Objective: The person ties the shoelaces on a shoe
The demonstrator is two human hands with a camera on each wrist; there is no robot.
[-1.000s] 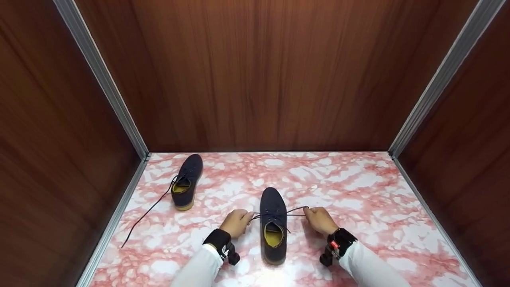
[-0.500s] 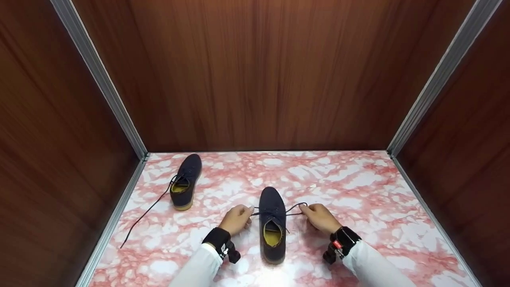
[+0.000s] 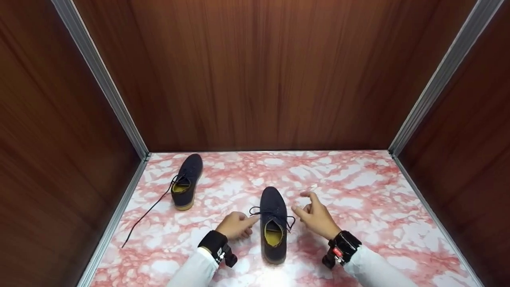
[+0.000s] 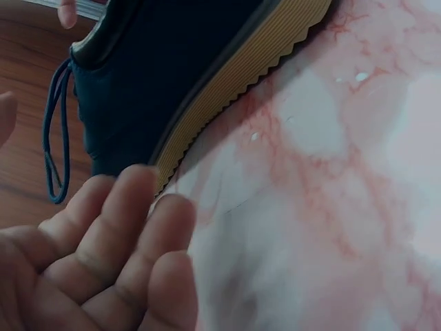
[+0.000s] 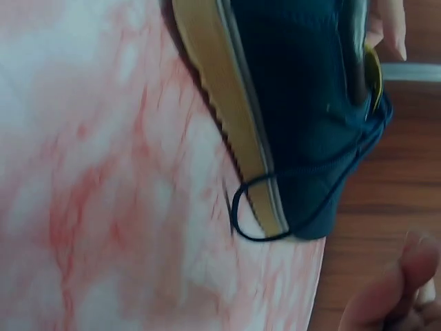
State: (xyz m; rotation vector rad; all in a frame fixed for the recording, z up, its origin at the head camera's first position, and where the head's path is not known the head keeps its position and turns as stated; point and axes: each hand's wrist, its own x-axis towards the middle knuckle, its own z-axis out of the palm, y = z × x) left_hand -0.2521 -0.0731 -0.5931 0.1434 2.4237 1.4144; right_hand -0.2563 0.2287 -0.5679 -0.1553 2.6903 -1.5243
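A dark navy lace-up shoe (image 3: 273, 201) with a yellow lining stands toe-away between my hands. Its shoelace (image 5: 258, 239) is tied, with a loop out to each side. My left hand (image 3: 236, 226) is at the shoe's left, thumb and forefinger extended toward the left loop. In the left wrist view that loop hangs free, and the left fingers are loosely bent around nothing. On the other side, my right hand (image 3: 317, 218) has its thumb and forefinger spread apart, just off the right loop. That loop droops over the tan sole in the right wrist view.
A matching shoe (image 3: 190, 169) stands farther back on the left, its long loose lace (image 3: 145, 215) trailing toward the front left. Brown wood-look panels (image 3: 263, 75) with metal corner strips enclose the pink-and-white marbled surface (image 3: 358, 187) at the back and sides.
Both hands have let go of the lace loops they were pulling outward. The loops have slackened beside the shoe, and the right thumb and forefinger have spread.
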